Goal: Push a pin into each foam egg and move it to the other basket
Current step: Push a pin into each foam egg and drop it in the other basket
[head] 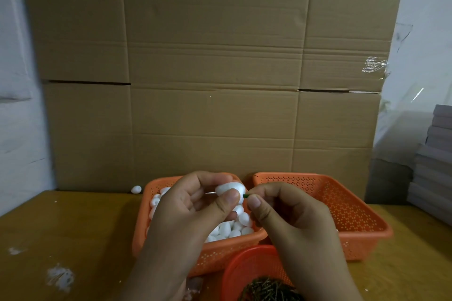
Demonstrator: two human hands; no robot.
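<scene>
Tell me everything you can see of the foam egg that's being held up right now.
The small white foam egg is matte, smooth and oval, lying roughly sideways in the air above the orange perforated plastic basket of eggs. The left hand pinches it, thumb in front, fingers behind. A green-ended pin, pinched by the right hand, meets its right end; a thin metal tip appears to poke out on the egg's left side. Its underside is hidden by the thumb.
</scene>
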